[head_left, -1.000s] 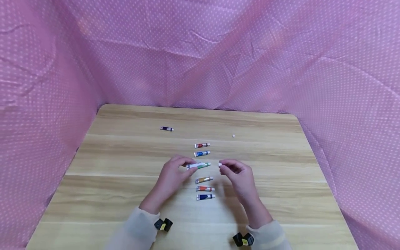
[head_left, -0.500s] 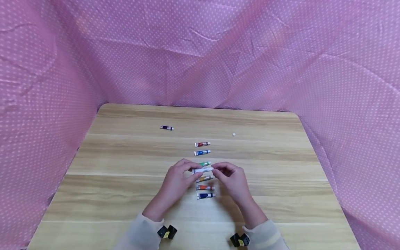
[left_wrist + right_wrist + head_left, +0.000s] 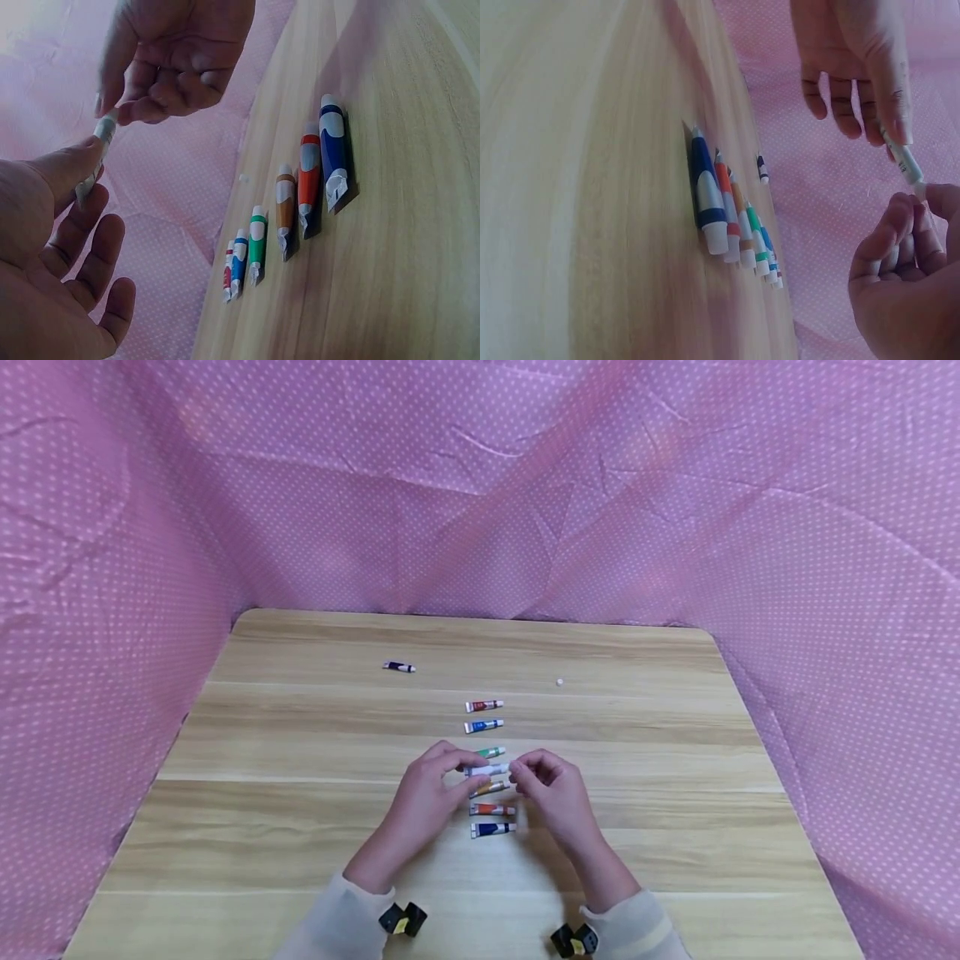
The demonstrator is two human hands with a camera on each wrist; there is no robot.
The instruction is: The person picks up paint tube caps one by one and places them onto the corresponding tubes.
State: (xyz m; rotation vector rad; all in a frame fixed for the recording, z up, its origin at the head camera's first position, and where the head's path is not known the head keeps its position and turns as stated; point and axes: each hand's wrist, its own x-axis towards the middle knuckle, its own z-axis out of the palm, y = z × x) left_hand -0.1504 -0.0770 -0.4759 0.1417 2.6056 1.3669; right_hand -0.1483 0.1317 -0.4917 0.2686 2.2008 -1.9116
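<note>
A: While the row of paint tubes [image 3: 487, 768] runs down the frame's centre, where is the white tube [image 3: 487, 769]?

B: Lifted above the row; the left hand [image 3: 423, 793] pinches its body, the right hand [image 3: 551, 789] pinches its cap end with curled fingertips.

A: And the room around them?

B: Bare desk [image 3: 262, 810] lies wide at both sides. A dark tube [image 3: 398, 667] sits apart at upper left, a small white cap [image 3: 560, 682] at upper right. Pink cloth [image 3: 480, 485] borders the desk's far and side edges.
</note>
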